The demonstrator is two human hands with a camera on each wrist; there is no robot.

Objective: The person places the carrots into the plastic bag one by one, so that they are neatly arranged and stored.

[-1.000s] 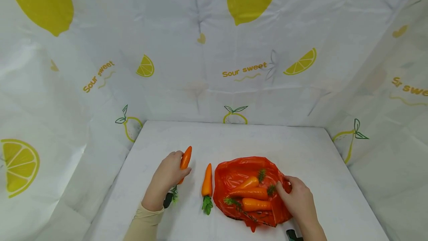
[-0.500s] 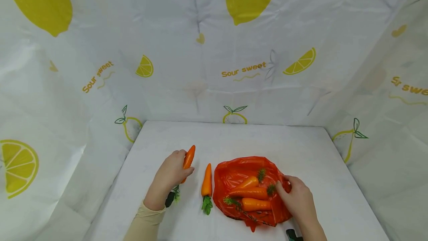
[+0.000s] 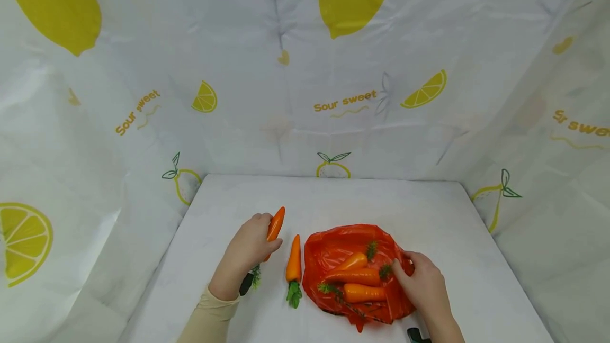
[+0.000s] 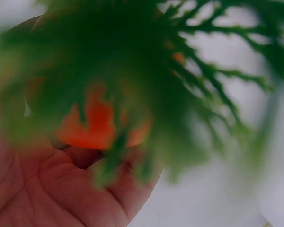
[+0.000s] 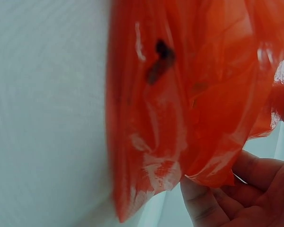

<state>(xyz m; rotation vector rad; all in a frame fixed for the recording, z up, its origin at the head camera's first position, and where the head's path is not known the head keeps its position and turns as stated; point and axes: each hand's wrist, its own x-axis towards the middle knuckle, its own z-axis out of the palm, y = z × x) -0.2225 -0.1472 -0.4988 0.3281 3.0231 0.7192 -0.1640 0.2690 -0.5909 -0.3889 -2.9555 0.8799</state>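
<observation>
My left hand (image 3: 251, 246) grips an orange carrot (image 3: 276, 224), its tip pointing up and away. Its feathery green top (image 4: 128, 71) hangs back near the wrist and blurs across most of the left wrist view. A second carrot (image 3: 294, 262) with leafy greens lies on the table between that hand and a red plastic bag (image 3: 320, 245). Inside the spread-mouthed bag are several carrots (image 3: 364, 293) with green tops. My right hand (image 3: 425, 281) pinches the bag's right edge between thumb and fingers; in the right wrist view the red film (image 5: 213, 123) hangs in folds beside the fingers.
The white table (image 3: 267, 189) is bounded at the back and sides by white sheeting (image 3: 248, 136) printed with lemons. A dark wrist-worn device (image 3: 415, 334) shows beside the right wrist.
My left hand has moved slightly to the right with the carrot, toward the carrot lying beside the bag. My right hand keeps its hold on the bag's edge.
</observation>
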